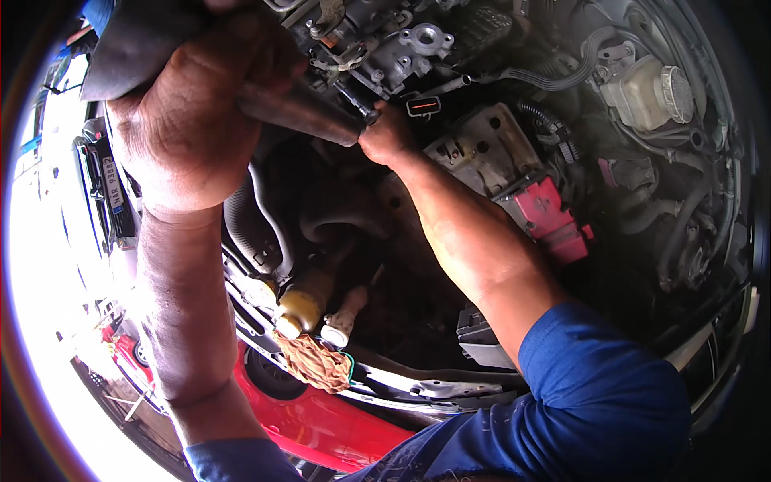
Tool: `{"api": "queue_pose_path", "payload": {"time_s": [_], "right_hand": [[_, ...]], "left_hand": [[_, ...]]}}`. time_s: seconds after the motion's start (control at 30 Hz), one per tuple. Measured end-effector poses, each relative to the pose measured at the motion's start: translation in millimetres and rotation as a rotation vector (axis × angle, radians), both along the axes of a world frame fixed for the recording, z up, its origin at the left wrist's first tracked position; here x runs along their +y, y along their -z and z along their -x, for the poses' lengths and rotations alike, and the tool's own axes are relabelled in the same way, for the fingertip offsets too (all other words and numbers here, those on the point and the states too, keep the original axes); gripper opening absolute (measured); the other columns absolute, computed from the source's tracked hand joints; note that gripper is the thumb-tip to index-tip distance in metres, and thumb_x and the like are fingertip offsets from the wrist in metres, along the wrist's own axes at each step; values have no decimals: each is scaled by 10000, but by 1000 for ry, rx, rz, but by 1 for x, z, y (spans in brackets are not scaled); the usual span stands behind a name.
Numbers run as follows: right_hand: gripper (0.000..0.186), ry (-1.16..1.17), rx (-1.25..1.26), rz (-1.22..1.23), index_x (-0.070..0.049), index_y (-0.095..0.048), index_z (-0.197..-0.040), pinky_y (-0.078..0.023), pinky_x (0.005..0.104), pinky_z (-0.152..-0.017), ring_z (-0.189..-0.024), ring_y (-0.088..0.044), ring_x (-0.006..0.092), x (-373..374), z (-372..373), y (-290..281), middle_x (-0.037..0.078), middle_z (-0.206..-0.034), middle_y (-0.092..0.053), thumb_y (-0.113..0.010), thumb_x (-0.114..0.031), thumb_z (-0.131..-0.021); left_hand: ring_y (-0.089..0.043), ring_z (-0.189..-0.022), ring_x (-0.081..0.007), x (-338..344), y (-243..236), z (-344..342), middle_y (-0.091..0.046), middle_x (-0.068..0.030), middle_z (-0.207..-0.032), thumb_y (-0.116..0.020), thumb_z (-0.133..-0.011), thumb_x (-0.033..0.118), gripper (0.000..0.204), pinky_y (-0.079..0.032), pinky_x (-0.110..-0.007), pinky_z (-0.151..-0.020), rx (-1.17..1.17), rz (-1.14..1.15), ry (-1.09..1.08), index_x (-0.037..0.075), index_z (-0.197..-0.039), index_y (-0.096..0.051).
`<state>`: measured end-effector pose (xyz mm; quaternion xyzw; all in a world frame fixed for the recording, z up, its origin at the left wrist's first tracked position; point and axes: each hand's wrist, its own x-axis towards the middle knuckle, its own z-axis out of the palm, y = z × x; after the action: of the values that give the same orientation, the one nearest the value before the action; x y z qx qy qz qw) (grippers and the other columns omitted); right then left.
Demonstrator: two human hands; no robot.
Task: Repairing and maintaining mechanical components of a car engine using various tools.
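Note:
My left hand [189, 120] is large and close at the upper left, its fingers wrapped round a dark, long-handled wrench [309, 116]. The handle's thick end shows beyond the hand, and the shaft tapers toward the middle of the engine bay. There my right hand [389, 136] is closed around the wrench's far end, reaching in across the bay. From that end a slim metal socket extension [351, 95] runs up toward the engine [401, 60]. Shadow hides what its tip meets, and my right fingers are partly hidden.
Right of my right forearm are a stained metal bracket [486, 149] and a red plastic cover [550, 213]. A pale fluid reservoir [642, 96] stands farther right. Capped necks [299, 312] and a brown glove-like cloth [313, 363] lie along the front edge, above a red car [329, 422].

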<state>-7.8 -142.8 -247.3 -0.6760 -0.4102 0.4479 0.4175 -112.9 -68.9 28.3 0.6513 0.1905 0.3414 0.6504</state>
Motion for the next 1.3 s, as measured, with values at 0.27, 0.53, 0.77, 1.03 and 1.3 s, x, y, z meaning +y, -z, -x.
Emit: {"api": "queue_pose_path", "payload": {"time_s": [0.27, 0.53, 0.77, 1.03, 1.3], "right_hand": [[393, -41, -151, 56, -13, -639, -1096, -527, 422, -877, -1010, -670, 377, -1, 2, 20, 211, -1010, -696, -699, -197, -754], [458, -119, -93, 183, -40, -631, -1057, -528, 426, -856, -985, -680, 343, -16, 0, -44, 182, -992, -701, -806, -349, -767], [452, -497, -334, 213, -15, -680, -1055, -536, 452, -873, -1020, -668, 393, -32, -30, -124, 225, -1018, -701, -792, -349, -772], [260, -423, -587, -76, -38, -686, -884, -560, 380, -740, -853, -721, 318, -42, -119, -209, 164, -862, -728, -829, -196, -736], [657, -376, -303, 160, 62, -414, -1402, -527, 322, -860, -1000, -635, 194, -80, -221, -219, 139, -1083, -652, -747, -63, -850]], "left_hand": [[-669, -829, -218, -23, 5, -4, -647, -118, -901, -628, -896, 58, 180, -555, -365, -768, 38, -71, -248, -15, -1056, -595], [-634, -1064, -309, -83, -3, 84, -667, -153, -1032, -666, -893, 300, 394, -443, -499, -1030, -112, 292, -552, 45, -1170, -549], [-533, -1247, -382, -130, -31, 106, -616, -192, -1213, -595, -957, 472, 601, -335, -541, -1111, -351, 391, -523, 24, -1345, -490], [-577, -1225, -401, -180, 26, -10, -472, -231, -1438, -784, -843, 353, 838, -603, -508, -856, -404, 573, -442, 137, -1505, -318], [-645, -1124, -394, -151, 58, -95, -603, -227, -1298, -722, -882, 148, 377, -551, -455, -927, -583, 651, -288, 97, -1215, -552]]}}
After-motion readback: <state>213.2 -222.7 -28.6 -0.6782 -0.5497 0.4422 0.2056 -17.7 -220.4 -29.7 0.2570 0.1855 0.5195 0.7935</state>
